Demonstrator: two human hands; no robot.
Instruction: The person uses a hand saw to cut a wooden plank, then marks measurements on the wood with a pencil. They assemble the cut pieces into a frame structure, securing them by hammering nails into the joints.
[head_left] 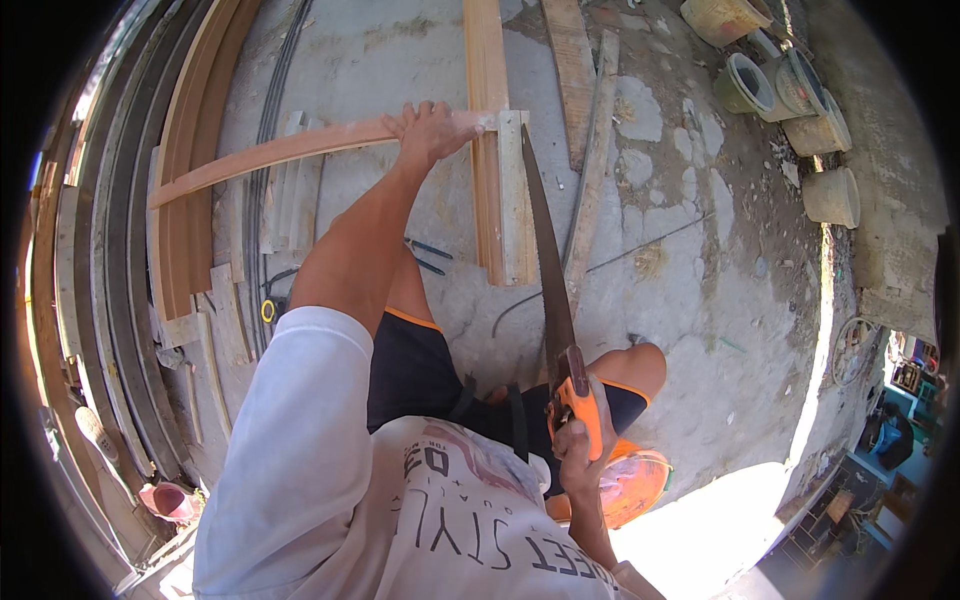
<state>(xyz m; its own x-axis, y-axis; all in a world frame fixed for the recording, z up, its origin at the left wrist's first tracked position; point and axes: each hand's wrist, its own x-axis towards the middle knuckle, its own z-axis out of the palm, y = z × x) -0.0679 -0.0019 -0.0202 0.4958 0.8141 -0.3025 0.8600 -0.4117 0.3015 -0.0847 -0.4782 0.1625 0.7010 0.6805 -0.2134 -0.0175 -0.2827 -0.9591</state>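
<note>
Head view looks straight down on a long, slightly bowed strip of pale reddish wood (pixel 290 150) that runs from the left of the frame to upper centre, where its right end lies across a pair of upright light-wood planks (pixel 497 180) resting on the rough grey concrete floor (pixel 680 260). The left hand (pixel 428 130) is spread flat on top of the strip near that end, palm down and fingers curled over its far edge, pinning it in place. Just to the right of the planks a hand saw with a long dark blade and orange handle (pixel 552 290) slants from upper centre down to lower centre; its tip sits close to the strip's end, though whether the teeth are already in the wood cannot be told. The right hand (pixel 578 440) is wrapped tightly around the orange handle, close to the person's raised knee. This looks like the sawing step, with the strip braced and the blade lined up at its end; the next stroke would call for firm downward pressure from the pinning hand and a straight pull along the blade's line. Stacked curved timber mouldings (pixel 180 200) fill the left of the frame, and several pale empty buckets (pixel 800 110) stand at upper right.
</note>
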